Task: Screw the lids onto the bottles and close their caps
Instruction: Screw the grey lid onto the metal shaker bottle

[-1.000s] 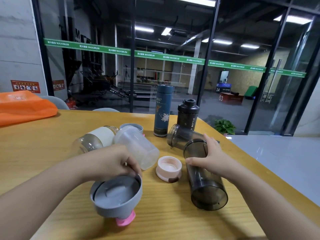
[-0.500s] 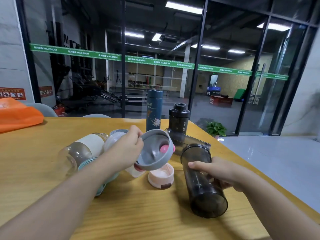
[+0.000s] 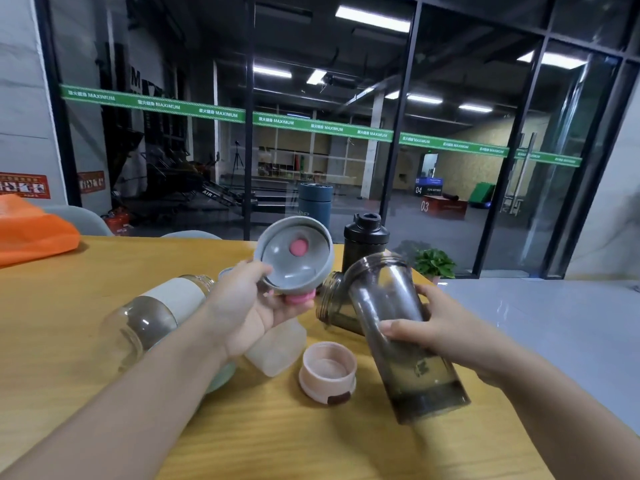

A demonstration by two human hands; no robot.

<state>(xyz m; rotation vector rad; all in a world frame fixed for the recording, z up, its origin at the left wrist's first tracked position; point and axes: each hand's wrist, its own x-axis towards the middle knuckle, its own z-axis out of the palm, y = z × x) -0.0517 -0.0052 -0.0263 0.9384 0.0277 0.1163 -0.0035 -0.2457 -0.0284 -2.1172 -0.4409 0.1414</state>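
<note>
My left hand (image 3: pixel 256 306) grips a grey lid (image 3: pixel 294 258) with a pink cap, held above the table with its hollow underside facing me. My right hand (image 3: pixel 440 323) grips a smoky dark bottle (image 3: pixel 398 327), lifted and tilted, its open mouth up beside the lid. A second smoky bottle (image 3: pixel 332 303) lies behind it. A pink lid (image 3: pixel 327 372) sits upside down on the table. A frosted clear bottle (image 3: pixel 277 348) lies partly under my left hand. A glass bottle with a white sleeve (image 3: pixel 156 313) lies at the left.
A blue flask (image 3: pixel 315 202) and a black capped bottle (image 3: pixel 365 237) stand at the wooden table's (image 3: pixel 69 306) far edge. An orange bag (image 3: pixel 31 233) lies far left. The table's right edge drops to a grey floor. Glass walls stand behind.
My left hand has raised the grey lid and turned its underside towards me. My right hand has lifted the dark bottle off the table and tilted its mouth up beside the lid.
</note>
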